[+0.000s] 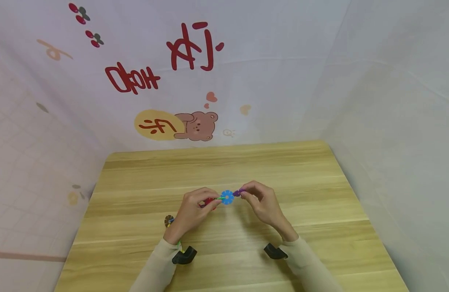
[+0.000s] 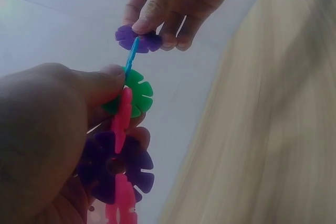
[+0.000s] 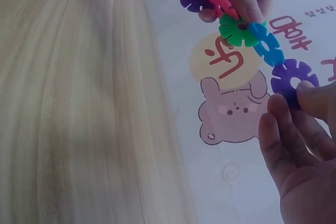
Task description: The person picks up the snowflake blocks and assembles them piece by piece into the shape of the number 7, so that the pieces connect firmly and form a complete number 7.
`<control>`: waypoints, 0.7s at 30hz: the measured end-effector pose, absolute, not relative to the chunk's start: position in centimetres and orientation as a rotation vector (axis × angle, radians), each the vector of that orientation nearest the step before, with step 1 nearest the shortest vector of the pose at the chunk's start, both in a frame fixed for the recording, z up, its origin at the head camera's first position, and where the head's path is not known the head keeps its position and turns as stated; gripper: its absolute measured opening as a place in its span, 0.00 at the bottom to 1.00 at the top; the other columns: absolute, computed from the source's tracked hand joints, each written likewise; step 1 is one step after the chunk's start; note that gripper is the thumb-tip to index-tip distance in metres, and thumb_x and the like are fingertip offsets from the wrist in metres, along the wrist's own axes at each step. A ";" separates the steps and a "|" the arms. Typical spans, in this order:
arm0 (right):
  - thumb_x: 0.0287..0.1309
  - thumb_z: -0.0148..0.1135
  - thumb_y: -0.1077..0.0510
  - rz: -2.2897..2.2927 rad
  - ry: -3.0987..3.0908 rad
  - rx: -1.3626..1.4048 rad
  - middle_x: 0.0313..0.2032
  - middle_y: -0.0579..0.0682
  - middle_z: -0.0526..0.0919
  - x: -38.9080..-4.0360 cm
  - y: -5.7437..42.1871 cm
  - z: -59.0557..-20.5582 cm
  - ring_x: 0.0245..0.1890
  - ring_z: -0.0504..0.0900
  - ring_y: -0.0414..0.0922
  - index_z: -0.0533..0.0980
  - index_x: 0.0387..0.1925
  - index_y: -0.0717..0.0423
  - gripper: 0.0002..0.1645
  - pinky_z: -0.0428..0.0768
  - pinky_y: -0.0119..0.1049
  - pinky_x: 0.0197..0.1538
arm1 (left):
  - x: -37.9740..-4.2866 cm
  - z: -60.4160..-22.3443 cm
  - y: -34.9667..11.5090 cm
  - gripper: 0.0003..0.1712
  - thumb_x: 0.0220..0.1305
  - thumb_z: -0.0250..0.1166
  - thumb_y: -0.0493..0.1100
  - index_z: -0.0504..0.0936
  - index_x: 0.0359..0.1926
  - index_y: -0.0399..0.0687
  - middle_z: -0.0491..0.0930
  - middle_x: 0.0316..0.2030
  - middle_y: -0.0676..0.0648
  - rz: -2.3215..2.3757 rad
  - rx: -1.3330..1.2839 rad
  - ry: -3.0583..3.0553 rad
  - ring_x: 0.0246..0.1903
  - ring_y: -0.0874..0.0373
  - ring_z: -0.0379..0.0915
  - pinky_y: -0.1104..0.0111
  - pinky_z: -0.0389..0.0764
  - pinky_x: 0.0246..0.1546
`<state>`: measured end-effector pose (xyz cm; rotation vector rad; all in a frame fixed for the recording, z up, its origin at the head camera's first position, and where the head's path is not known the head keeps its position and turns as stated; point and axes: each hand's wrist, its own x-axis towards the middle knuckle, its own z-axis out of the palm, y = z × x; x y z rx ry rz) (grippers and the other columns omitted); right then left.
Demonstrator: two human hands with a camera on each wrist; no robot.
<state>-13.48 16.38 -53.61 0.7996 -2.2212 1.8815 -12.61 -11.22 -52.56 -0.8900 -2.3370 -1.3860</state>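
Observation:
A chain of slotted plastic flower discs runs between my two hands. My left hand (image 1: 193, 211) pinches the green disc (image 3: 236, 32), which is slotted to a blue disc (image 1: 227, 197). At the chain's right end my right hand (image 1: 265, 206) holds a purple disc (image 3: 294, 80) between thumb and fingers. Its edge meets the blue disc's edge; how deep the slots sit I cannot tell. Behind the green disc, a pink disc (image 2: 122, 121) and a dark purple disc (image 2: 102, 169) follow under my left palm. A brown disc (image 1: 168, 221) shows beside the left wrist, the chain partly hidden there.
Below my hands lies a wood-grain table (image 1: 231, 259). White cloth (image 1: 275, 101) printed with a bear and red characters hangs behind it, with more cloth at both sides. A black wrist mount (image 1: 184, 255) sits at the left cuff, another mount (image 1: 275, 251) at the right.

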 end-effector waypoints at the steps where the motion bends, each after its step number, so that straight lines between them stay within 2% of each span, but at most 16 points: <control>1: 0.73 0.67 0.76 1.867 -2.215 0.817 0.44 0.63 0.91 -13.5 16.4 -53.6 0.46 0.94 0.47 0.85 0.49 0.64 0.10 0.93 0.30 0.55 | -12.6 -52.5 -11.1 0.04 0.69 0.80 0.33 0.95 0.42 0.44 0.95 0.42 0.47 -1.390 -0.891 -2.340 0.33 0.64 0.85 0.79 0.82 0.28; 6: 0.71 0.70 0.76 1.798 -2.200 0.847 0.42 0.60 0.91 -13.5 16.5 -53.7 0.44 0.93 0.54 0.87 0.46 0.62 0.10 0.92 0.28 0.56 | -12.7 -52.3 -10.7 0.02 0.70 0.80 0.34 0.95 0.41 0.45 0.94 0.41 0.48 -1.396 -0.882 -2.359 0.32 0.65 0.84 0.77 0.84 0.27; 12: 0.70 0.71 0.75 1.684 -2.222 0.817 0.38 0.56 0.93 -13.4 16.5 -53.7 0.39 0.93 0.50 0.86 0.41 0.64 0.06 0.92 0.29 0.51 | -12.7 -52.4 -10.0 0.04 0.68 0.80 0.31 0.94 0.39 0.42 0.91 0.36 0.48 -1.383 -0.870 -2.321 0.28 0.65 0.77 0.77 0.81 0.26; 16: 0.69 0.71 0.76 1.656 -2.201 0.822 0.37 0.57 0.92 -13.4 16.5 -54.0 0.37 0.92 0.46 0.84 0.39 0.65 0.07 0.93 0.31 0.50 | -12.8 -52.7 -9.5 0.06 0.65 0.80 0.28 0.94 0.38 0.41 0.91 0.35 0.48 -1.386 -0.878 -2.244 0.26 0.63 0.75 0.77 0.78 0.26; 21: 0.67 0.69 0.80 1.697 -2.159 0.833 0.35 0.61 0.91 -13.3 16.6 -54.1 0.34 0.90 0.47 0.83 0.37 0.64 0.11 0.93 0.30 0.47 | -12.8 -52.8 -8.9 0.08 0.65 0.80 0.27 0.93 0.38 0.43 0.91 0.35 0.47 -1.409 -0.899 -2.188 0.25 0.62 0.74 0.77 0.76 0.25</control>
